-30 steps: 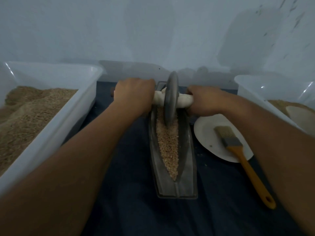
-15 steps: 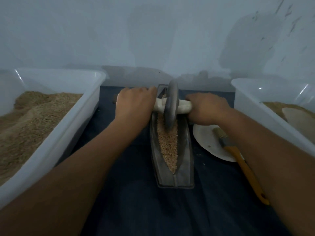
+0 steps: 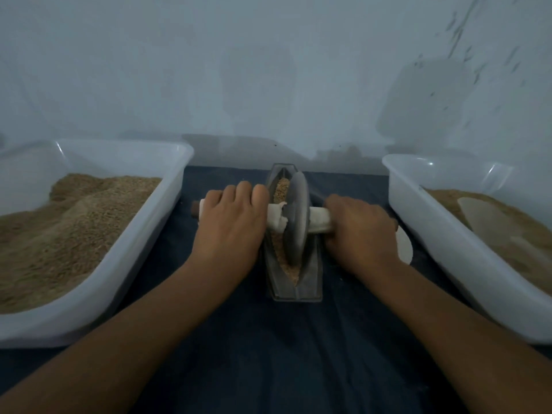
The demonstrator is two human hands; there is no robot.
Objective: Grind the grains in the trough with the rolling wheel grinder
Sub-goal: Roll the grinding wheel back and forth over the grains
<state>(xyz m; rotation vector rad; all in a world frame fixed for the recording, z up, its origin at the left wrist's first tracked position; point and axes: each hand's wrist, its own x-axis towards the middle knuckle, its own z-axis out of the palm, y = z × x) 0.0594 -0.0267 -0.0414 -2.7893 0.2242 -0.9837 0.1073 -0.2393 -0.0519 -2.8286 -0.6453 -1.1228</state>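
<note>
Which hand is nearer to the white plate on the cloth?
The right hand: it grips the axle directly beside the white plate and partly covers it. The left hand grips the axle across the trough.

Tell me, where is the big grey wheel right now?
In the head view the grey wheel stands upright in the middle of the trough, on the grains, with the left hand and right hand gripping its handle on either side.
</note>
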